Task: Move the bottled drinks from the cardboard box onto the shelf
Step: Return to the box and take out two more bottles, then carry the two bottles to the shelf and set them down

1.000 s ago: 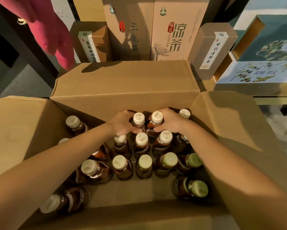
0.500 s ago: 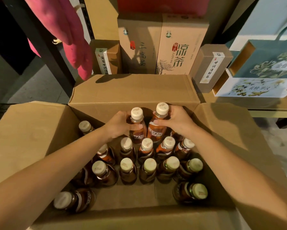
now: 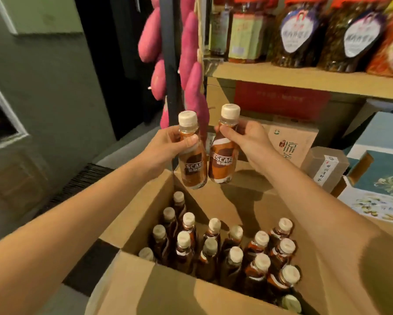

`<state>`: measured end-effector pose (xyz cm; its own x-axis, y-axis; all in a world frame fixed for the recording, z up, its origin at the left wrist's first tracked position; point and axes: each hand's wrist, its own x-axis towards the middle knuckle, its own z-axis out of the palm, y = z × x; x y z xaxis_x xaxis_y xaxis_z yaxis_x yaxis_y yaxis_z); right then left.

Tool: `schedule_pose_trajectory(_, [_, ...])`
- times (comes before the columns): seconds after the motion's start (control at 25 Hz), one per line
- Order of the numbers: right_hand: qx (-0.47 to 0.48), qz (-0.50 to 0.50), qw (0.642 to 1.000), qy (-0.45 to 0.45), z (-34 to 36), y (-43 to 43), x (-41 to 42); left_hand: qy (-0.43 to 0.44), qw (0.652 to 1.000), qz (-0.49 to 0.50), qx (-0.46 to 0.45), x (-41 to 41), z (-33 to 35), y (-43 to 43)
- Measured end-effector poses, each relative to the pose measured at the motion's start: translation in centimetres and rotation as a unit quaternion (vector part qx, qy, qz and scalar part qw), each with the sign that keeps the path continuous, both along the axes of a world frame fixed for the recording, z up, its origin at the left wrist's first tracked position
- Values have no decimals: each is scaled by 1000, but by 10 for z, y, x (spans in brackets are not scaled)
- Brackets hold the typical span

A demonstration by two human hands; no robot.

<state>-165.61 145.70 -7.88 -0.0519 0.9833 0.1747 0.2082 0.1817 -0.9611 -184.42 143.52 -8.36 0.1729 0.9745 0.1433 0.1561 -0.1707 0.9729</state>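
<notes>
The left hand's (image 3: 168, 144) thumb and fingers (image 3: 189, 140) are curled round the shoulder of one bottle (image 3: 192, 164). The right hand (image 3: 243, 139) grips a second bottle (image 3: 222, 160) the same way, just below its neck. Both bottles are upright, side by side and nearly touching, held in the air above the far edge of the cardboard box (image 3: 145, 219). Each has a cream cap and a brown-and-white label reading "ESCAF", the first letter hidden.

At 6 o'clock the open box holds the other bottles (image 3: 236, 253), standing close together with pale caps up. At 1 o'clock a pale wooden shelf board (image 3: 304, 78) carries large jars (image 3: 297, 35) with orange lids and oval labels too blurred to read. Below it sit a red carton (image 3: 281, 98) and a kraft box (image 3: 291, 144) printed "凉茶". At 3 o'clock is a teal flowered gift box (image 3: 381, 176). At 12 o'clock pink plush shapes (image 3: 191, 53) hang by a black post (image 3: 169, 64), and at 9 o'clock is a grey-green wall (image 3: 54, 76).
</notes>
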Motion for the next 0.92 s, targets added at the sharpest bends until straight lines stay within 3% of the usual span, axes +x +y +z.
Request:
schedule_pose_trajectory(0.16, [63,121,991,16,48,-19,-77,21,992,114,47,-65,47,-51])
schedule_pose_trajectory(0.4, [101,301,947,43,100,-68,-234,36,961,256,102,-201,101,-135])
schedule_pose_trajectory(0.68, [109,414,901,67,123,-137,-455,30,912,395,104,-398,123,-247])
schedule_pose_trajectory(0.92, [64,466,876,109,126,-202,-653,34,886,452,96,-586,125,-339])
